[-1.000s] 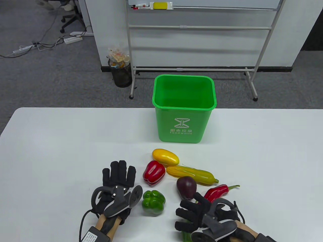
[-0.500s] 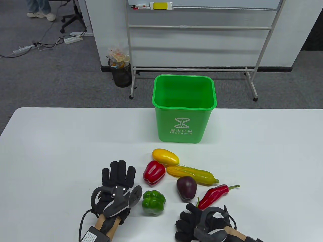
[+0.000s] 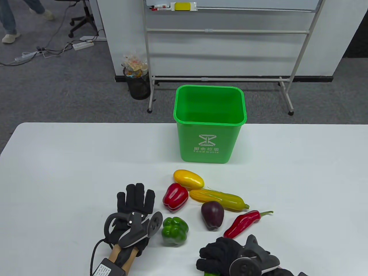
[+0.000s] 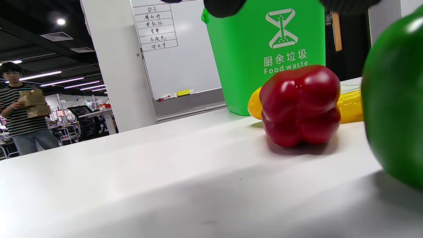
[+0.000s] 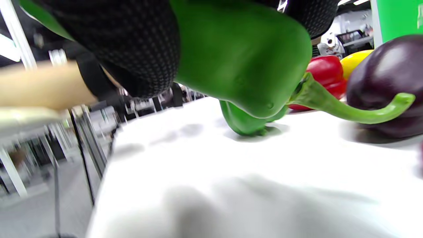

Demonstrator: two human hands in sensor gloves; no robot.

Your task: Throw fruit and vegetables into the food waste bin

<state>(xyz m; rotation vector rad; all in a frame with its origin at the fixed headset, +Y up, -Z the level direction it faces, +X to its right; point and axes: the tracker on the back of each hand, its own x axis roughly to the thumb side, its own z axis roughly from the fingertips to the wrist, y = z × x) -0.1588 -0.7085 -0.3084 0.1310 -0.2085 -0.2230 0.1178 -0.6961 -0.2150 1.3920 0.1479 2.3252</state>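
The green food waste bin stands on the white table. In front of it lie a yellow mango, red bell pepper, corn cob, purple eggplant, red chili and green bell pepper. My left hand rests flat with fingers spread, left of the red bell pepper, holding nothing. My right hand is curled at the bottom edge. In the right wrist view it grips a long green chili with a curved stem, just above the table.
Beyond the table's far edge stand a whiteboard frame and a black mesh wastebasket on grey carpet. A person's legs show at the far left. The table's front left corner shows in the right wrist view.
My right hand drew back from the eggplant toward the bottom edge, curled up and rolled over with the green chili in it. My left hand and the other produce have not moved.
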